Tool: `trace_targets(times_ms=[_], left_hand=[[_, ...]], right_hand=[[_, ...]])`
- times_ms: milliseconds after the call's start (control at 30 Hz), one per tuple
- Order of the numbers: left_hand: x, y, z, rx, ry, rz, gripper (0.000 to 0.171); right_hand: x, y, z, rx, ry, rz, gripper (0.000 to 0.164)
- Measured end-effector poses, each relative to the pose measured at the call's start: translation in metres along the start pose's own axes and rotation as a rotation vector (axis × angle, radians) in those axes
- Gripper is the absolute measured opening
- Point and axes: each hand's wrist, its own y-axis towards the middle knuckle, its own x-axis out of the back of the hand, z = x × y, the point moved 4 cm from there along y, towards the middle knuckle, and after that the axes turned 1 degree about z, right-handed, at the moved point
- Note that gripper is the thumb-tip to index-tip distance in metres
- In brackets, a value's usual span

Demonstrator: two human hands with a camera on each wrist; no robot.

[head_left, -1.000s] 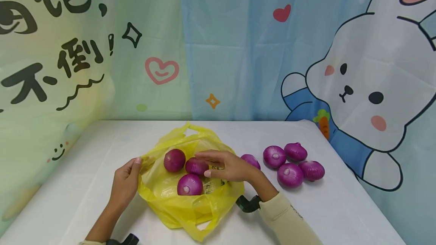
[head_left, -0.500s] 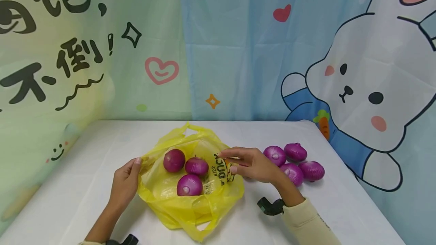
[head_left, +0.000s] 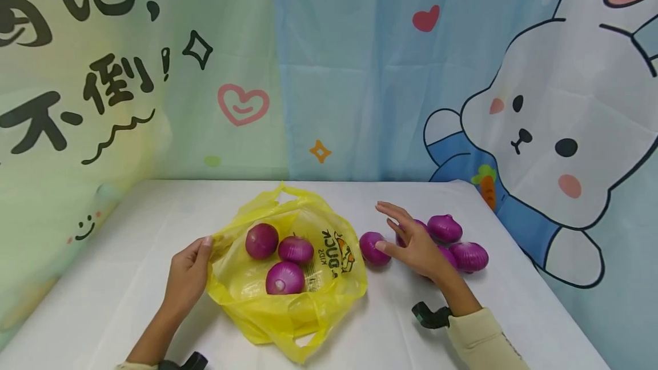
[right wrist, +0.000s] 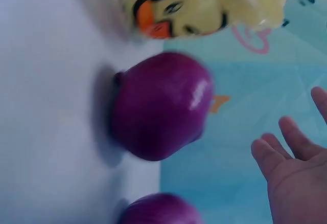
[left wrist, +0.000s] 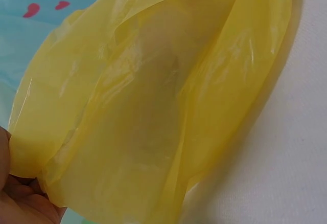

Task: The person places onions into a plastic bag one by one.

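Note:
My left hand (head_left: 187, 276) pinches the left edge of a yellow plastic bag (head_left: 247, 316), which lies spread with its mouth toward me; the left wrist view shows the bag's side (left wrist: 138, 121) stretched from the fingers. Three purple onions sit in the bag: one at the back left (head_left: 261, 241), one on the right (head_left: 296, 250), one in front (head_left: 285, 278). My right hand (head_left: 418, 247) hovers with fingers spread, holding nothing. Its thumb overlaps a single onion (head_left: 374, 248) just right of the bag. That onion (right wrist: 161, 106) fills the middle of the right wrist view, apart from the fingers.
Behind my right hand, several more onions cluster on the white table (head_left: 514, 324), among them a back one (head_left: 445, 228) and a right one (head_left: 470, 257); the hand partly covers others. A printed cloth backdrop (head_left: 334, 73) hangs behind the table.
My right hand has left the onions inside the bag, moved right past the bag's edge and spread its fingers above the single onion. My left hand keeps its place on the bag.

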Motion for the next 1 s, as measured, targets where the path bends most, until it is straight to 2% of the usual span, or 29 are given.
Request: trace_targets(times_ms=[100,267,533,667,800,1000], left_hand=[[0.001,0.0,0.001,0.002,-0.006,0.004,0.039],[0.001,0.001,0.004,0.021,-0.009,0.013,0.038],[0.002,0.0,0.0,-0.003,-0.002,0.003,0.042],[0.001,0.0,0.0,0.001,-0.004,0.005,0.041],[0.0,0.0,0.001,0.009,-0.013,0.013,0.04],[0.001,0.001,0.003,-0.008,-0.026,0.002,0.036]], right_hand=[[0.0,-0.001,-0.012,-0.074,-0.051,-0.01,0.075],[-0.005,-0.002,-0.025,-0.17,-0.118,0.022,0.083],[-0.013,-0.001,-0.035,-0.2,-0.204,0.089,0.086],[-0.017,-0.003,-0.036,-0.196,-0.219,0.11,0.081],[-0.021,-0.005,-0.036,-0.211,-0.262,0.123,0.069],[-0.021,-0.006,-0.034,-0.225,-0.296,0.141,0.058]])
